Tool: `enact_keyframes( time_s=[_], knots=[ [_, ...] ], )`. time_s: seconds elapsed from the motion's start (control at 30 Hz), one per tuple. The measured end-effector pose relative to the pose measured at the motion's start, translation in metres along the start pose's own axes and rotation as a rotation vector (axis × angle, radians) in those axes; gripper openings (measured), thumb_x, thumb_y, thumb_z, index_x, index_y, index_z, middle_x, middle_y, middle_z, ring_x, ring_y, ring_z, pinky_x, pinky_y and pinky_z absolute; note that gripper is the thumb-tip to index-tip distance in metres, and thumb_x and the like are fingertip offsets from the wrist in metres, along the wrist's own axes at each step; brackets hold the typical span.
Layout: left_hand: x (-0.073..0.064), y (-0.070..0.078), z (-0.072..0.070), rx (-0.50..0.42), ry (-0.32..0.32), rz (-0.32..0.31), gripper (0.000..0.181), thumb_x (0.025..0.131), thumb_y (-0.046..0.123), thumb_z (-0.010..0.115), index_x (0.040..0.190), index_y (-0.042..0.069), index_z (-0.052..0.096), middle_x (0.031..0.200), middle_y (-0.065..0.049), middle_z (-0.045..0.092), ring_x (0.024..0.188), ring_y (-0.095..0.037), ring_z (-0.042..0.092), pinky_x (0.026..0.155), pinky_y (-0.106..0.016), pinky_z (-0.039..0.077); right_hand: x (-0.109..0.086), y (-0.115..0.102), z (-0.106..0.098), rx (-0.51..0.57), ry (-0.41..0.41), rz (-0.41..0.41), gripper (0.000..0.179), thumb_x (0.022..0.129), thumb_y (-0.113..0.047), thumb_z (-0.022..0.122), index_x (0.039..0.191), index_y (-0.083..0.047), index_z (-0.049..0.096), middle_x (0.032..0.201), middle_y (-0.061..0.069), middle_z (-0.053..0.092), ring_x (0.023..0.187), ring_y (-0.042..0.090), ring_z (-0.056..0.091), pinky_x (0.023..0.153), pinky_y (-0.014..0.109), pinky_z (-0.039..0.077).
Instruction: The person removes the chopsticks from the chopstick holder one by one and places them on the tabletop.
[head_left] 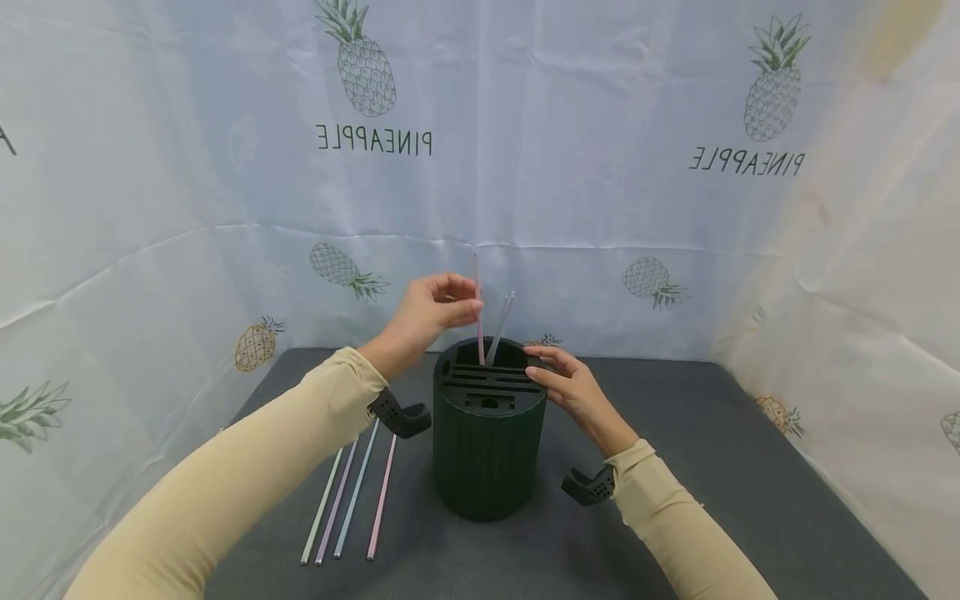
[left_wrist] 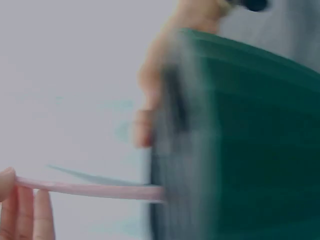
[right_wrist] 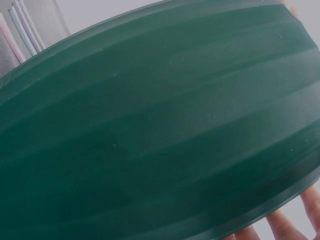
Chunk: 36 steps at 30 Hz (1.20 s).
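Observation:
A ribbed dark green utensil holder [head_left: 487, 458] with a slotted black top stands on the table. Above its rear opening my left hand [head_left: 438, 307] pinches a pink straw [head_left: 478, 312] between thumb and fingers. The straw is upright, its lower end inside the opening. Beside it lean pale, see-through straws [head_left: 500, 329]. My right hand [head_left: 573, 387] holds the holder's right rim, thumb on the top edge. In the right wrist view the green wall [right_wrist: 150, 130] fills most of the picture, and fingers [right_wrist: 285, 227] show past its edge. The left wrist view is blurred.
Several pastel straws lie side by side on the dark table [head_left: 675, 467], left of the holder; the pink one [head_left: 382, 500] is nearest it. A white curtain [head_left: 525, 192] with pineapple prints hangs behind and along both sides.

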<state>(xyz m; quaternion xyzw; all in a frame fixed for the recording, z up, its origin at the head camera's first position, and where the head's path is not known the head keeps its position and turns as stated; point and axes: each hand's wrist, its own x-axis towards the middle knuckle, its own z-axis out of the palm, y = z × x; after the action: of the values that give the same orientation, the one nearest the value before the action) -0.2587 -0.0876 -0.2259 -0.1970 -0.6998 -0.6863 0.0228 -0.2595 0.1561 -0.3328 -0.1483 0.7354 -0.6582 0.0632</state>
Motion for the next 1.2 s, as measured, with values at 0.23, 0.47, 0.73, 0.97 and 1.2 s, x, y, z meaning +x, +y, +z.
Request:
enact_keyframes(
  time_s=[0.23, 0.47, 0.73, 0.97, 1.2],
  knots=[
    [0.002, 0.054, -0.036, -0.333, 0.201, 0.274, 0.016, 0.086, -0.007, 0.067, 0.094, 0.006, 0.066, 0.094, -0.004, 0.063, 0.081, -0.014, 0.065, 0.080, -0.030, 0.059, 0.000, 0.000, -0.001, 0.003, -0.002, 0.000, 0.050, 0.094, -0.032, 0.064, 0.140, -0.017, 0.049, 0.156, 0.003, 0.028, 0.145, 0.028, 0.025, 0.114, 0.062, 0.024],
    [-0.011, 0.079, -0.095, -0.581, 0.387, 0.308, 0.022, 0.079, -0.009, 0.073, 0.099, -0.002, 0.071, 0.092, -0.009, 0.068, 0.074, -0.019, 0.069, 0.071, -0.030, 0.061, 0.000, 0.001, -0.002, 0.001, -0.009, -0.003, 0.049, 0.095, -0.030, 0.063, 0.140, -0.015, 0.048, 0.157, 0.003, 0.027, 0.145, 0.029, 0.026, 0.114, 0.062, 0.024],
    [-0.042, 0.013, -0.163, -0.411, 0.454, 0.068, 0.014, 0.084, -0.002, 0.070, 0.093, 0.008, 0.074, 0.087, 0.000, 0.069, 0.078, -0.009, 0.069, 0.073, -0.022, 0.059, 0.000, 0.001, -0.001, 0.000, -0.005, -0.003, 0.049, 0.095, -0.030, 0.063, 0.140, -0.015, 0.049, 0.156, 0.003, 0.028, 0.144, 0.030, 0.028, 0.114, 0.062, 0.025],
    [-0.078, -0.080, -0.198, -0.111, 0.430, -0.180, 0.026, 0.092, 0.006, 0.065, 0.081, 0.028, 0.072, 0.078, 0.013, 0.069, 0.072, 0.000, 0.065, 0.066, -0.015, 0.056, 0.000, 0.001, -0.002, -0.002, -0.036, -0.017, 0.050, 0.096, -0.031, 0.062, 0.141, -0.018, 0.047, 0.157, 0.003, 0.027, 0.145, 0.029, 0.026, 0.114, 0.063, 0.024],
    [-0.103, -0.140, -0.204, 0.184, 0.377, -0.392, 0.031, 0.095, 0.010, 0.062, 0.124, -0.001, 0.062, 0.083, 0.015, 0.067, 0.075, 0.003, 0.064, 0.071, -0.020, 0.058, -0.001, -0.001, -0.001, -0.006, -0.025, -0.014, 0.050, 0.095, -0.030, 0.062, 0.141, -0.017, 0.048, 0.157, 0.004, 0.026, 0.145, 0.030, 0.026, 0.114, 0.063, 0.023]
  ],
)
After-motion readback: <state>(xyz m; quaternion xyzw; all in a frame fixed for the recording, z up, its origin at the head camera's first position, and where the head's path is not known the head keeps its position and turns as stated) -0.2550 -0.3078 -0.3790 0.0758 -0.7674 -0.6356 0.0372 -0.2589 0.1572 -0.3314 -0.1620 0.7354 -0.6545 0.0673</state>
